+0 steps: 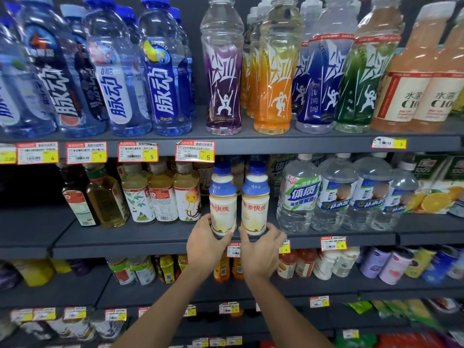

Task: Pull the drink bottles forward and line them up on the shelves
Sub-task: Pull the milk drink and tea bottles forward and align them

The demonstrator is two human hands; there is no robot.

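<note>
Our left hand (pixel 204 243) grips the base of the left milk bottle (pixel 223 199), with the thumb on the bottle's right side and the fingers wrapped round its left. Our right hand (pixel 261 249) grips the base of the right milk bottle (pixel 255 199) in mirror fashion, thumb on the left and fingers spread round the right. Both forearms reach up from the near bottom edge.

The two bottles are white with blue caps. They stand upright, side by side and almost touching, at the near edge of the middle shelf (pixel 150 247). We cannot tell whether their bases rest on the shelf or are lifted slightly.

Left of the pair stands a row of tea bottles (pixel 187 194), set farther back. To the right stand clear bottles (pixel 298 194) with blue and green labels.

On the top shelf (pixel 276 144), blue bottles (pixel 165 71) stand on the left. A purple bottle (pixel 223 71) and an orange bottle (pixel 273 71) stand at the centre. Price tags (pixel 195 151) hang on its front rim.
</note>
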